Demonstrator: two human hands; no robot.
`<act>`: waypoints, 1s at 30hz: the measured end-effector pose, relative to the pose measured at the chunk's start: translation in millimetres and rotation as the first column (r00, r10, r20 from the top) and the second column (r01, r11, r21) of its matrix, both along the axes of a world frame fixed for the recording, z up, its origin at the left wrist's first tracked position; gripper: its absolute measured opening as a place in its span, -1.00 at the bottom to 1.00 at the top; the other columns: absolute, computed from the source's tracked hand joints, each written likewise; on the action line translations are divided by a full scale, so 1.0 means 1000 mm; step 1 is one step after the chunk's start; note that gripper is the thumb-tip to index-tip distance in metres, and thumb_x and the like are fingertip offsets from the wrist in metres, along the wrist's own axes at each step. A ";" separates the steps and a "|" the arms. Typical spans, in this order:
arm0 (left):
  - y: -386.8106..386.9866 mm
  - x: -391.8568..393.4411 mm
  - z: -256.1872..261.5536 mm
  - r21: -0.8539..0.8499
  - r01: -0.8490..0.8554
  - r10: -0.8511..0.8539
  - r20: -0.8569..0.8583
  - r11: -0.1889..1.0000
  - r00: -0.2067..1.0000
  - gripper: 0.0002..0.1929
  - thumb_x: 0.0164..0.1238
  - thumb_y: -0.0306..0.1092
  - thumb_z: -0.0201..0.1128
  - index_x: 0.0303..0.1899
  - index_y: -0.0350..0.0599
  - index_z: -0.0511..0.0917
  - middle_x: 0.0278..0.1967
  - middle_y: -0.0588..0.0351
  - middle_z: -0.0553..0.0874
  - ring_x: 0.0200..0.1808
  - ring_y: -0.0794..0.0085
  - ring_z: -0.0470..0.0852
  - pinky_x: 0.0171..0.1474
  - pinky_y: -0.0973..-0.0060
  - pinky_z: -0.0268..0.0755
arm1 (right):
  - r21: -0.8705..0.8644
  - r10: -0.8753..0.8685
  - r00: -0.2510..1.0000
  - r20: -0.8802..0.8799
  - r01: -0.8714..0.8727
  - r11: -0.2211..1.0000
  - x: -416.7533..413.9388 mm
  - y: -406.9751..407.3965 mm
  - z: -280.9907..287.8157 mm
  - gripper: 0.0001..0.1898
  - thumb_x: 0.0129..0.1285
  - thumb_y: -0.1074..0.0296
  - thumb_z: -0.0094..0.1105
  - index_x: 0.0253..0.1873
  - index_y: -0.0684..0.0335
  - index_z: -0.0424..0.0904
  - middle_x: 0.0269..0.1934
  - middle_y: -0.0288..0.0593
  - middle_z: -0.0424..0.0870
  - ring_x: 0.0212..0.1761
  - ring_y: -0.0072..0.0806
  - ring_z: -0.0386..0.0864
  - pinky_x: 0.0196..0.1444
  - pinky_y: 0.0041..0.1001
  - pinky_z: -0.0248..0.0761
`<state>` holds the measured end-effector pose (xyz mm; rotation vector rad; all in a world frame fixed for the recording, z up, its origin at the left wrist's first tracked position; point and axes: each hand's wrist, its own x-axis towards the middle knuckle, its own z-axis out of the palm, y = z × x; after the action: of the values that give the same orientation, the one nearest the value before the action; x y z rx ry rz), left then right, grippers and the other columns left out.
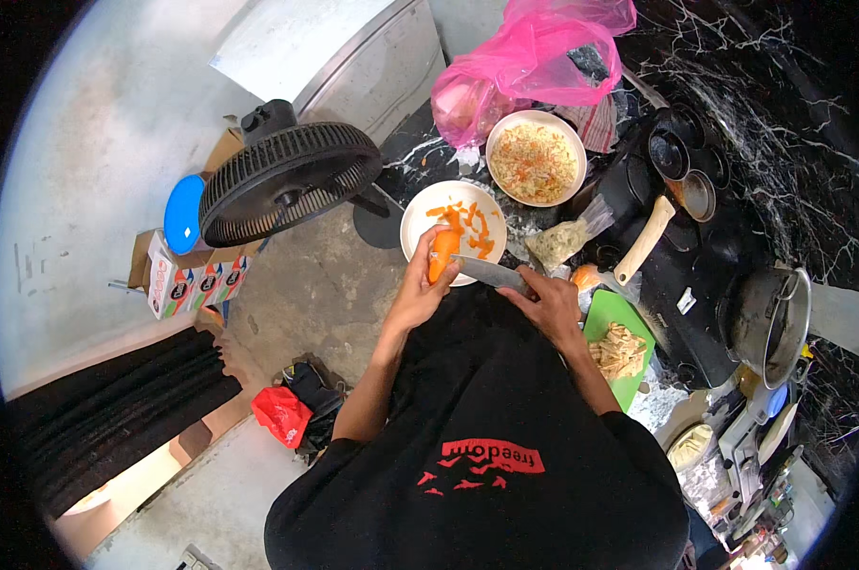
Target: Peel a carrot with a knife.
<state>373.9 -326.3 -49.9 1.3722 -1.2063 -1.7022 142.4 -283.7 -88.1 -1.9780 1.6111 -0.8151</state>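
Observation:
A peeled-looking carrot (444,249) is held in my left hand (416,288), its length pointing away from me. My right hand (552,303) grips a broad-bladed kitchen knife (492,272), and the blade lies against the carrot's near part, close to my left fingers. Beneath and beyond both is a white bowl (416,214) with orange carrot peelings (480,231) scattered inside. Farther off, a second white bowl (580,142) holds a pale shredded mix with orange bits (534,162). To the right of my right hand, a green cutting board (606,310) carries a heap of pale cut strips (620,350).
A black fan (290,182) stands left of the bowls. Right are a plastic bag of pale food (557,242), a wooden-handled pan (644,239) and a metal pot (760,320) at the black stove (686,335). A pink plastic bag (522,64) sits at the back.

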 end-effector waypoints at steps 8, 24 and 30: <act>0.001 -0.004 -0.006 -0.028 -0.078 0.078 0.009 0.997 0.997 -0.52 0.50 -0.41 0.18 0.35 0.03 0.23 -0.24 0.29 0.44 -0.36 0.72 0.35 -0.34 0.73 0.25 | 0.002 -0.020 0.999 0.044 0.020 1.000 0.005 -0.005 0.007 -0.54 0.14 -0.01 0.44 -0.04 0.27 0.69 -0.57 -0.15 0.68 -0.59 -0.33 0.67 -0.54 -0.39 0.50; 0.001 0.001 -0.014 -0.145 0.056 -0.043 0.088 0.988 0.995 -0.52 0.49 -0.41 0.18 0.35 -0.08 0.26 0.18 0.01 0.51 0.17 0.42 0.47 0.20 0.51 0.34 | 0.125 0.043 0.997 0.065 -0.051 0.991 -0.006 -0.007 0.020 -0.63 0.17 -0.01 0.41 -0.19 0.20 0.66 -0.63 -0.19 0.62 -0.61 -0.31 0.64 -0.56 -0.36 0.46; 0.000 -0.001 -0.022 -0.205 0.023 0.003 0.123 0.979 0.992 -0.56 0.47 -0.45 0.19 0.31 -0.11 0.32 0.08 0.16 0.54 0.10 0.56 0.48 0.13 0.58 0.36 | 0.078 0.019 0.999 0.028 -0.021 0.997 -0.003 -0.006 0.017 -0.57 0.07 0.12 0.53 -0.06 0.29 0.69 -0.57 -0.11 0.66 -0.61 -0.38 0.64 -0.53 -0.43 0.45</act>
<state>372.4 -326.2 -71.7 1.3611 -1.4176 -1.4706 139.1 -289.9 -71.1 -1.9181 1.5813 -0.7565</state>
